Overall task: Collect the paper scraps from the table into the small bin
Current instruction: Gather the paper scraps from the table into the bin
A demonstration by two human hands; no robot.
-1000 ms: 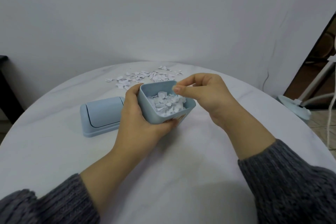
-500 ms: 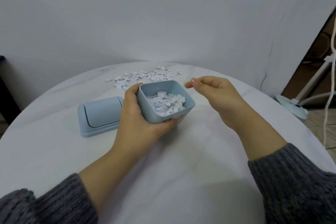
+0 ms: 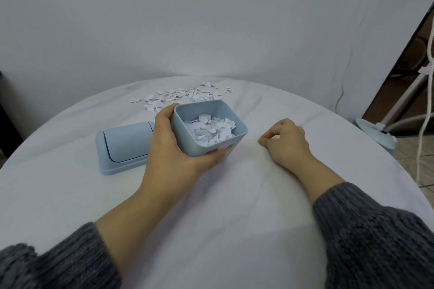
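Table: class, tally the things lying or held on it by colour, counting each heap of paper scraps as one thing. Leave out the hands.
Light blue: 2 (bin, lid)
White: 2 (loose scrap pile, scrap heap inside the bin)
Total: 4

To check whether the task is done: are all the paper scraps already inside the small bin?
No, many paper scraps lie on the table beyond the small bin, which the left hand holds.
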